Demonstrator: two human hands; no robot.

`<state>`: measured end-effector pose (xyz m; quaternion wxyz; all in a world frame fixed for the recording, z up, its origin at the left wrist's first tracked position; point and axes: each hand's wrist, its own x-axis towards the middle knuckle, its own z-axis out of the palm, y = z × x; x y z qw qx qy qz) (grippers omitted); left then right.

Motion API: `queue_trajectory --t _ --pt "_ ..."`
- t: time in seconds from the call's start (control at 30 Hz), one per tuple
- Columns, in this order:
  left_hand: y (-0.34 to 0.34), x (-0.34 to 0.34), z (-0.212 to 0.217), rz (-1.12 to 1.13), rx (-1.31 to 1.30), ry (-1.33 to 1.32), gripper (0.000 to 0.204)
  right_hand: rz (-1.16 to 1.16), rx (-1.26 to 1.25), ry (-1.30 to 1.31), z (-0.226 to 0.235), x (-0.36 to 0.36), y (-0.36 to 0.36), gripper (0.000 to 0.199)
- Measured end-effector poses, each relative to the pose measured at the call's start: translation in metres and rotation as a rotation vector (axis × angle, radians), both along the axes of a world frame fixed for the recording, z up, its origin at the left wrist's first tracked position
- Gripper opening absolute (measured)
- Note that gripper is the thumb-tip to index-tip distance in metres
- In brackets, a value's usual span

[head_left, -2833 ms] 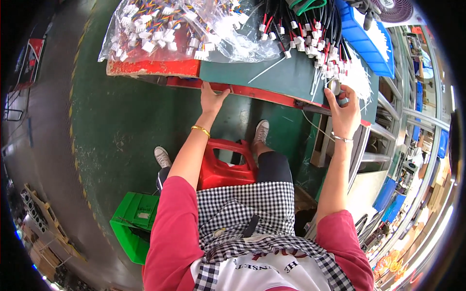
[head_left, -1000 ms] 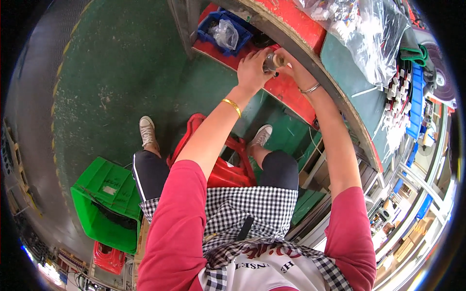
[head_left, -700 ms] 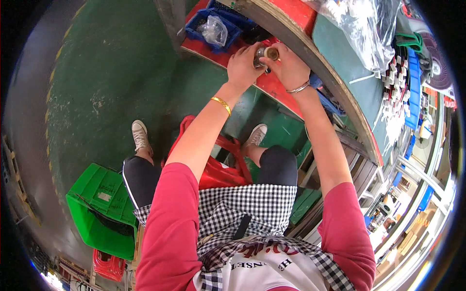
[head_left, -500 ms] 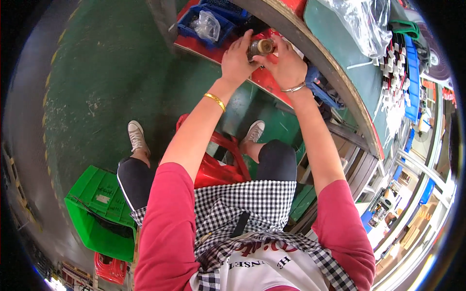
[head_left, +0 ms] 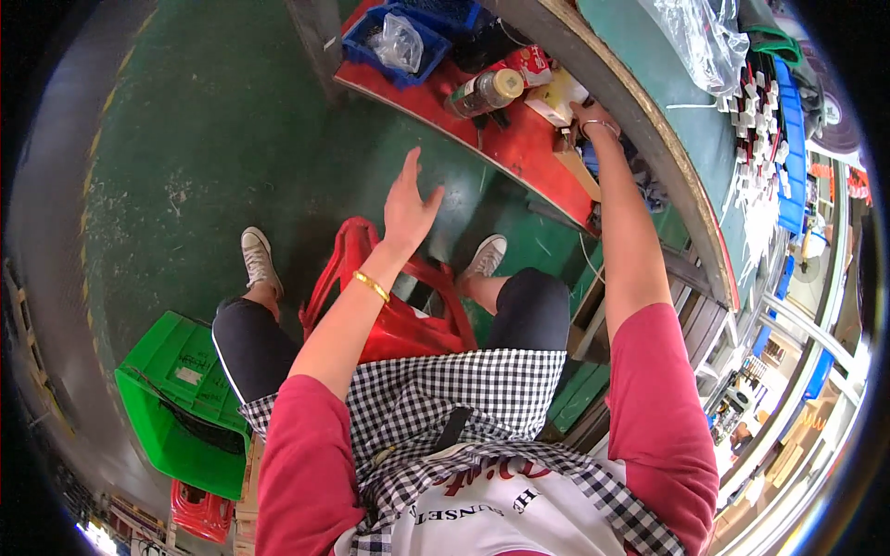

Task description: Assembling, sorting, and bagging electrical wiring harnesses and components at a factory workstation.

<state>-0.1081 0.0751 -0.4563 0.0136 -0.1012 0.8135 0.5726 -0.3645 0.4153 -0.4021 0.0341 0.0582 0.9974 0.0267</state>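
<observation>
My left hand (head_left: 411,206) hangs in the air over the green floor, fingers stretched and thumb apart, holding nothing. A clear bottle with a tan lid (head_left: 482,94) rests on the red shelf (head_left: 519,148) beneath the bench, apart from both hands. My right hand (head_left: 593,119) reaches in under the bench edge, beside a white and yellow box (head_left: 554,100). Its fingers are mostly hidden, so any hold they have does not show. Behind the bottle sits a red and white package (head_left: 528,65).
A blue bin (head_left: 394,44) with a clear plastic bag stands at the shelf's left end. The curved wooden bench edge (head_left: 640,116) overhangs the shelf. A red stool (head_left: 357,278) is between my legs. A green crate (head_left: 181,394) stands at lower left. Wires with white connectors (head_left: 756,120) lie on the bench.
Both hands have let go of the bottle, which now rests on the shelf. My left hand has drawn back toward me; my right has moved right, under the bench edge.
</observation>
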Motion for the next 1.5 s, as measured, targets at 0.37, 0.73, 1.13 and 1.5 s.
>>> queue_trajectory --t 0.37,0.73,1.13,1.5 --pt "-0.004 0.036 -0.012 -0.018 0.124 -0.196 0.076 0.067 -0.251 0.256 0.039 0.0 0.054 0.08" --pt "-0.037 0.048 -0.018 0.056 0.193 -0.29 0.073 0.236 -0.144 0.139 0.026 -0.012 0.05 0.088" --pt "-0.041 0.054 -0.034 0.073 0.209 -0.286 0.073 0.175 0.014 0.104 0.001 -0.028 0.043 0.098" --pt "-0.041 0.056 -0.036 0.083 0.236 -0.297 0.07 0.397 0.171 -0.077 -0.012 -0.042 0.044 0.102"
